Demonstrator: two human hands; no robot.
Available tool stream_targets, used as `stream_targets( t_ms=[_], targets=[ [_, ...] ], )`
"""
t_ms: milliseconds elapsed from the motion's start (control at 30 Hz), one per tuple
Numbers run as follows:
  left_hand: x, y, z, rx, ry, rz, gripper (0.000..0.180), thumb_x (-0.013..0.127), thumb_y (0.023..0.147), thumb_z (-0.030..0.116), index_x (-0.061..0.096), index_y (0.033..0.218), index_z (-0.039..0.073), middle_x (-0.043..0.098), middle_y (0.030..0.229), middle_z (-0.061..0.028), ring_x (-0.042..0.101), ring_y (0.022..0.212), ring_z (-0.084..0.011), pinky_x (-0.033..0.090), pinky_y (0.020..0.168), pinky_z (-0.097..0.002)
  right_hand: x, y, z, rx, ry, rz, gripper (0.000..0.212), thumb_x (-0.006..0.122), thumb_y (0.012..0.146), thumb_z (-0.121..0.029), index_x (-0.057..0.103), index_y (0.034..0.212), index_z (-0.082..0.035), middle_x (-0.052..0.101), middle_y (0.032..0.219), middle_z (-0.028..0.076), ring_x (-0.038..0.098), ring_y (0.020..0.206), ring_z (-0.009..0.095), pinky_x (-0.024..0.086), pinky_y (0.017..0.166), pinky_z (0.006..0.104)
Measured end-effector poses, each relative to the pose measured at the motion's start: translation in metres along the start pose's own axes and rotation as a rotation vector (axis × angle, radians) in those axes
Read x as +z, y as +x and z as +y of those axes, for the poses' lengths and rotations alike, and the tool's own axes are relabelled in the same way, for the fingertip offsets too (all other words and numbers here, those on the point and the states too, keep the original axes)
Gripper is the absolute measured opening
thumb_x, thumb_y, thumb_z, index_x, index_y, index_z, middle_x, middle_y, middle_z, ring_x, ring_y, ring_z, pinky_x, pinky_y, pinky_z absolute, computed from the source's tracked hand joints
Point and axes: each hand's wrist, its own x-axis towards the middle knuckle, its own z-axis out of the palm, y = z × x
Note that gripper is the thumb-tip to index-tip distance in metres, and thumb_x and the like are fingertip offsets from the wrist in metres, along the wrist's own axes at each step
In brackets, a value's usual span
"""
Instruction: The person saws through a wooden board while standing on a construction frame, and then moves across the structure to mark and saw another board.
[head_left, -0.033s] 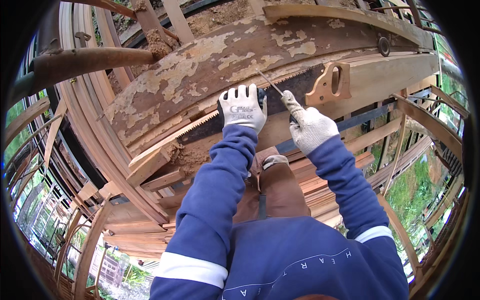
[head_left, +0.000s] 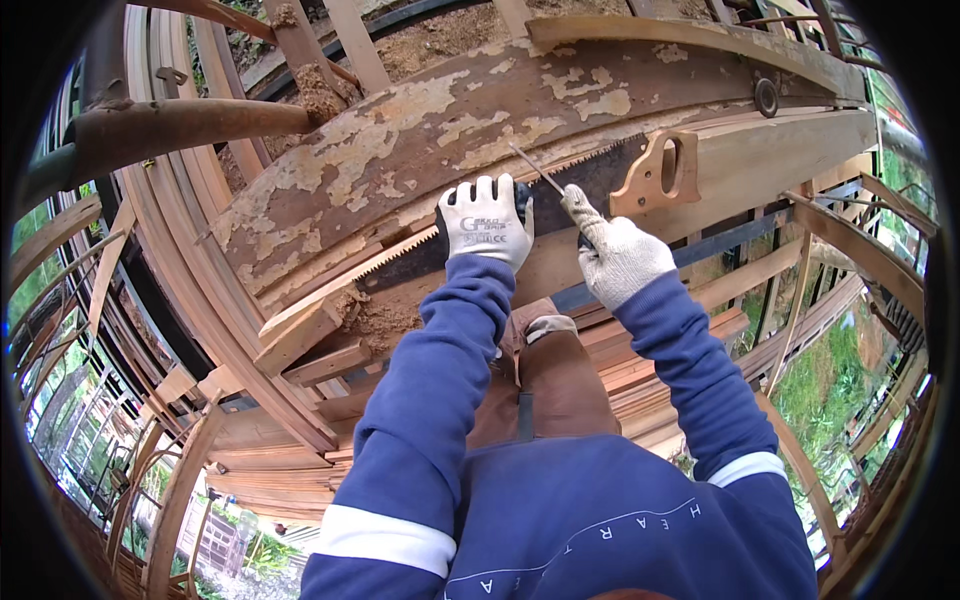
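A handsaw (head_left: 600, 180) stands on its back edge with its teeth up, its dark blade slanting across the bench and its wooden handle (head_left: 681, 143) on the right. My left hand (head_left: 486, 225), in a white work glove, is closed over the blade near its middle, fingers wrapped past the toothed edge. My gloved right hand (head_left: 622, 248) grips a thin metal file (head_left: 538, 167), index finger laid along it. The file's shaft crosses the saw teeth just right of my left hand, its tip pointing away from me. Most of the file's handle is hidden in my palm.
A long bark-patched wooden slab (head_left: 420, 120) lies beyond the saw. Sawdust (head_left: 385, 318) and short wood offcuts (head_left: 300, 335) sit left of my left forearm. A rusty pipe (head_left: 190, 130) juts in at the upper left. Stacked boards (head_left: 275, 470) lie lower left.
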Motion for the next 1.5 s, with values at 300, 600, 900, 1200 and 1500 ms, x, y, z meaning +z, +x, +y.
stream_targets(
  t_ms=[300, 600, 900, 1200, 1500],
  targets=[
    [0.000, 0.003, 0.000, -0.002, 0.010, 0.048, 0.027, 0.064, 0.091, 0.035, 0.065, 0.108, 0.014, 0.066, 0.102, -0.0089, 0.063, 0.100, -0.0296, 0.044, 0.091, -0.0475, -0.023, -0.030, 0.005, -0.053, 0.231, 0.159, 0.067, 0.063, 0.084, -0.004, 0.055, 0.149, -0.017, 0.061, 0.083, 0.017, 0.063, 0.071, 0.035, 0.054, 0.068, 0.0412],
    [0.001, 0.001, -0.002, 0.000, 0.020, 0.040, 0.024, 0.063, 0.092, 0.034, 0.065, 0.105, 0.014, 0.065, 0.100, -0.0089, 0.063, 0.098, -0.0297, 0.043, 0.091, -0.0473, -0.019, -0.053, 0.003, 0.032, 0.161, 0.035, 0.067, 0.064, 0.084, -0.006, 0.055, 0.149, -0.021, 0.061, 0.080, 0.018, 0.064, 0.070, 0.035, 0.055, 0.066, 0.0428],
    [0.002, 0.003, 0.001, 0.031, 0.054, 0.050, 0.024, 0.063, 0.092, 0.033, 0.065, 0.106, 0.013, 0.066, 0.101, -0.0096, 0.063, 0.100, -0.0306, 0.041, 0.097, -0.0493, -0.006, 0.016, -0.005, 0.047, 0.028, -0.094, 0.067, 0.062, 0.090, -0.019, 0.046, 0.154, -0.029, 0.066, 0.081, 0.020, 0.068, 0.071, 0.037, 0.058, 0.068, 0.0470],
    [-0.002, 0.003, -0.001, 0.013, 0.045, 0.046, 0.025, 0.063, 0.092, 0.033, 0.064, 0.108, 0.013, 0.066, 0.102, -0.0102, 0.063, 0.101, -0.0311, 0.041, 0.098, -0.0486, -0.014, -0.032, 0.011, 0.113, 0.431, 0.194, 0.066, 0.065, 0.087, 0.003, 0.054, 0.149, -0.014, 0.070, 0.102, 0.023, 0.071, 0.086, 0.032, 0.057, 0.082, 0.0362],
    [-0.002, 0.003, 0.001, 0.008, 0.053, 0.040, 0.024, 0.062, 0.093, 0.034, 0.065, 0.106, 0.013, 0.066, 0.101, -0.0097, 0.063, 0.099, -0.0305, 0.043, 0.095, -0.0480, -0.012, -0.059, 0.017, 0.087, 0.322, 0.131, 0.064, 0.067, 0.087, -0.001, 0.058, 0.147, -0.019, 0.065, 0.087, 0.019, 0.064, 0.074, 0.035, 0.056, 0.074, 0.0398]
  ],
)
